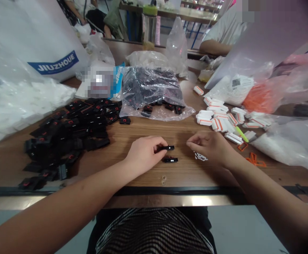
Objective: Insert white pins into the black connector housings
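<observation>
My left hand [148, 151] grips a black connector housing [170, 147] by its left end, between thumb and forefinger; a white dot shows on its front face. Just below, a second black housing [171, 160] with two white dots lies on the wood. To the right, my right hand [209, 144] hovers with thumb and fingertips pinched together; whatever is between them is too small to see. Beneath it lies a small scatter of tiny white pins [200, 156], partly covered by the hand.
A heap of black housings [71, 130] spreads to the left. Behind is a clear bag [154, 88] of more housings. White pieces with orange seals [219, 116], loose orange rings [254, 160] and plastic bags [296, 141] lie right. The table edge [154, 191] runs in front.
</observation>
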`<state>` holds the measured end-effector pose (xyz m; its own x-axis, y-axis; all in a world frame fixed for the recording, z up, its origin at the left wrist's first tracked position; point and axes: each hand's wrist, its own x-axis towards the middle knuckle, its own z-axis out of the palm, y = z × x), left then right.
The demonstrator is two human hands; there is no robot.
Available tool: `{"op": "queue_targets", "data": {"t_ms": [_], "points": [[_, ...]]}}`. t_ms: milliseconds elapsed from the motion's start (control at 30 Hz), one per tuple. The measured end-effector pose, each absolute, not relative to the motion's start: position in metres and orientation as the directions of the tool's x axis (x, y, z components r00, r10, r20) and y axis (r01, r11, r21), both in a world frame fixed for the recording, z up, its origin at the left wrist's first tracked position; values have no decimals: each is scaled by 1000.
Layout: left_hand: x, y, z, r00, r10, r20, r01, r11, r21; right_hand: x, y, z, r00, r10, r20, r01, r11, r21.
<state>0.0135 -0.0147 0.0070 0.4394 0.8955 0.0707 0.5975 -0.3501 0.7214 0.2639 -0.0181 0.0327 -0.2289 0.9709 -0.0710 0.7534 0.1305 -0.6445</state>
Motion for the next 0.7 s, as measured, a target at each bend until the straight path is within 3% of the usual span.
{"op": "queue_targets", "data": {"t_ms": [67, 200, 533, 700], "points": [[13, -15, 7, 436, 898, 62, 597, -340, 727, 247, -19, 38, -321, 947, -4, 679, 227, -698], [13, -15, 8, 439, 896, 66, 588, -343, 732, 219, -15, 46, -496, 865, 75, 670, 436, -601], [13, -15, 11, 444, 893, 70, 587, -349, 731, 215, -10, 43, -561, 826, 53, 736, 527, -425], [13, -16, 12, 442, 895, 53, 601, -339, 724, 210, -18, 53, -644, 758, 104, 724, 648, -238]]}}
